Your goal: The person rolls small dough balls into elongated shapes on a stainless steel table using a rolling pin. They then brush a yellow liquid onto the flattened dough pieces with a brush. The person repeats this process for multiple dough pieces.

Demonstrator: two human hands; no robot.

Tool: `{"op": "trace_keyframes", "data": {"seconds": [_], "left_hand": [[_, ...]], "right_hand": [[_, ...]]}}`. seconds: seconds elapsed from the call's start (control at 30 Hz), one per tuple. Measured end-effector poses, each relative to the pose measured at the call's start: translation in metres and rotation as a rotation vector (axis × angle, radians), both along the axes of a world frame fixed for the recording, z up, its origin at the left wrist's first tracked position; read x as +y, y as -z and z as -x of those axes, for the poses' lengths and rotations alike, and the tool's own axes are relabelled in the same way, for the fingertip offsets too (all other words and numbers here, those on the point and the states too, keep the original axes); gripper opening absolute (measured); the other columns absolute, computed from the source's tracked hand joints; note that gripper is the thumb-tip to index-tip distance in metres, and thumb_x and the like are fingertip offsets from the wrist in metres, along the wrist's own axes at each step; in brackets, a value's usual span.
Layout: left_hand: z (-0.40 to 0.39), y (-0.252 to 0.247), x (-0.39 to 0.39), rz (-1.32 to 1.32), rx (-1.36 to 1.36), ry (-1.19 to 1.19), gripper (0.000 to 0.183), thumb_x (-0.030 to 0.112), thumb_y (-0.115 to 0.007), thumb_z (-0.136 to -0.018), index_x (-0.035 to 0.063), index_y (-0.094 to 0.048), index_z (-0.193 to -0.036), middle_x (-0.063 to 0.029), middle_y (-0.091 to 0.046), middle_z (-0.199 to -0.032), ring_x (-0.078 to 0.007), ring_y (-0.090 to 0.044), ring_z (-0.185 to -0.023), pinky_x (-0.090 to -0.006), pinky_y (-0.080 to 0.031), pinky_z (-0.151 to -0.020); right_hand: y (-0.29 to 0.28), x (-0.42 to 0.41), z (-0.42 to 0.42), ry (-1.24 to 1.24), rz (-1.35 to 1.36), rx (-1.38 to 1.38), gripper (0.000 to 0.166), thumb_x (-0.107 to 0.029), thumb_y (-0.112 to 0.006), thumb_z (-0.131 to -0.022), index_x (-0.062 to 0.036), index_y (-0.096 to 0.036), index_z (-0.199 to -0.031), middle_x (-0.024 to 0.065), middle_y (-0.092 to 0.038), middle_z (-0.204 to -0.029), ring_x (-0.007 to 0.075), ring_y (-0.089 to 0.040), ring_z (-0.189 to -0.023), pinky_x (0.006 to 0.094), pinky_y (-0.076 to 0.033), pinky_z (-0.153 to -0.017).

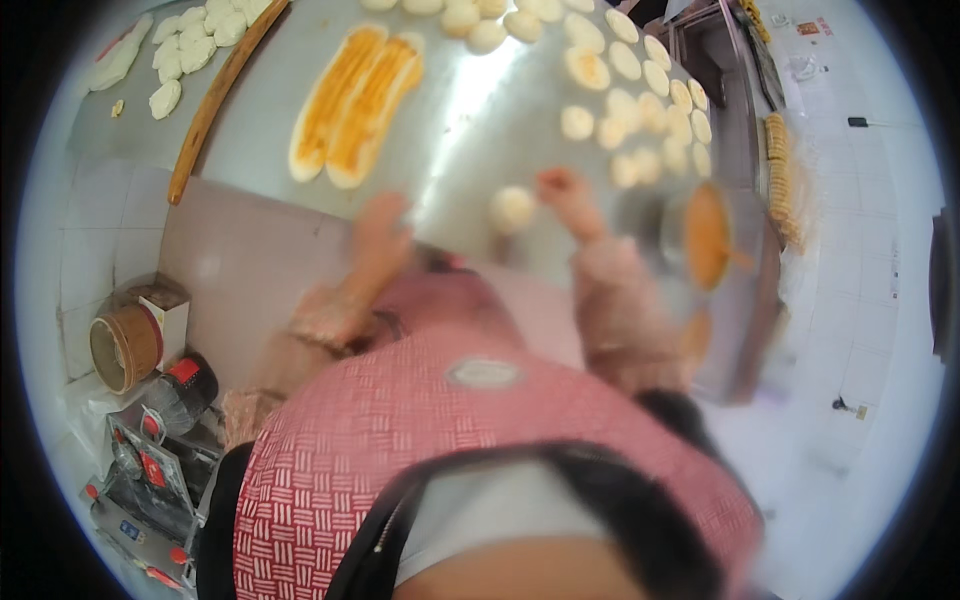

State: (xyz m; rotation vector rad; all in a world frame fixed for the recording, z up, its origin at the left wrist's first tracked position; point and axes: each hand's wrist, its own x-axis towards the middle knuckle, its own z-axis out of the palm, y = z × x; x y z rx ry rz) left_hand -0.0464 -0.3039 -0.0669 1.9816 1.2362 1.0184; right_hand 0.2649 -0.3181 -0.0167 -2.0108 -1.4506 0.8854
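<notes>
Motion blur covers both of my hands at the near edge of the metal worktop (457,172). My left hand (382,229) hovers by the table edge, below two long flat dough strips (337,105) spread with orange-brown paste. Nothing shows in its grasp. A round dough piece (514,208) lies just left of my right hand (568,199), whose fingers look curled; whether they hold anything is too blurred to tell. Right of that forearm is a metal bowl of orange paste (709,236), with a utensil handle poking out.
A long wooden rolling pin (225,105) lies at the left, its end past the edge. White dough lumps (195,45) sit beyond it. Several dough rounds (626,112) cover the right back. A wooden bucket (124,349) and dark bottles (180,394) stand on the lower left.
</notes>
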Motion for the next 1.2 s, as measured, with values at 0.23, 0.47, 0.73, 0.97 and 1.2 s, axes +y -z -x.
{"op": "trace_keyframes", "data": {"seconds": [0.23,0.47,0.73,0.97,1.2], "left_hand": [[0.018,-0.011,0.000,0.079,0.026,-0.196,0.023,0.003,-0.062,-0.075,0.0045,-0.061,-0.098,-0.0092,-0.059,-0.111,-0.0231,-0.057,-0.095,-0.0307,-0.049,-0.075],[0.034,-0.021,-0.013,0.196,-0.106,-0.391,0.021,0.002,-0.062,-0.077,0.0035,-0.061,-0.098,-0.0094,-0.059,-0.109,-0.0187,-0.059,-0.093,-0.0293,-0.050,-0.074],[0.042,-0.005,-0.004,0.474,-0.244,-0.648,0.026,0.007,-0.060,-0.080,-0.0010,-0.060,-0.105,-0.0082,-0.060,-0.104,-0.0130,-0.056,-0.092,-0.0258,-0.047,-0.075],[0.031,-0.028,0.040,0.625,-0.749,-0.779,0.033,0.010,-0.063,-0.077,-0.0045,-0.056,-0.106,-0.0051,-0.056,-0.088,-0.0106,-0.048,-0.077,-0.0242,-0.039,-0.068],[0.049,0.118,0.071,0.554,-0.483,-0.465,0.013,0.010,-0.065,-0.074,0.0061,-0.054,-0.068,-0.0002,-0.046,-0.058,-0.0117,-0.040,-0.048,-0.0282,-0.036,-0.048]], "right_hand": [[0.000,-0.013,0.056,-0.256,0.099,-0.530,0.051,-0.026,-0.076,-0.066,0.0016,-0.058,-0.104,0.0156,-0.061,-0.100,0.0238,-0.059,-0.089,0.0332,-0.047,-0.078],[-0.117,0.060,0.010,-0.197,-0.348,0.327,0.041,-0.010,-0.065,-0.082,-0.0068,-0.048,-0.119,0.0090,-0.055,-0.114,0.0166,-0.056,-0.099,0.0283,-0.048,-0.082],[0.038,0.189,-0.135,-0.087,-0.608,-0.302,0.036,-0.023,-0.064,-0.084,-0.0021,-0.055,-0.111,0.0117,-0.059,-0.108,0.0208,-0.058,-0.096,0.0325,-0.049,-0.080],[-0.013,0.275,0.092,-0.460,-0.013,-0.178,0.044,-0.032,-0.063,-0.077,0.0022,-0.059,-0.104,0.0173,-0.065,-0.092,0.0284,-0.063,-0.087,0.0326,-0.050,-0.074],[0.043,0.349,0.130,-0.396,0.061,-0.534,0.035,-0.031,-0.059,-0.079,-0.0024,-0.062,-0.097,0.0180,-0.063,-0.105,0.0353,-0.059,-0.098,0.0392,-0.049,-0.080]]}}
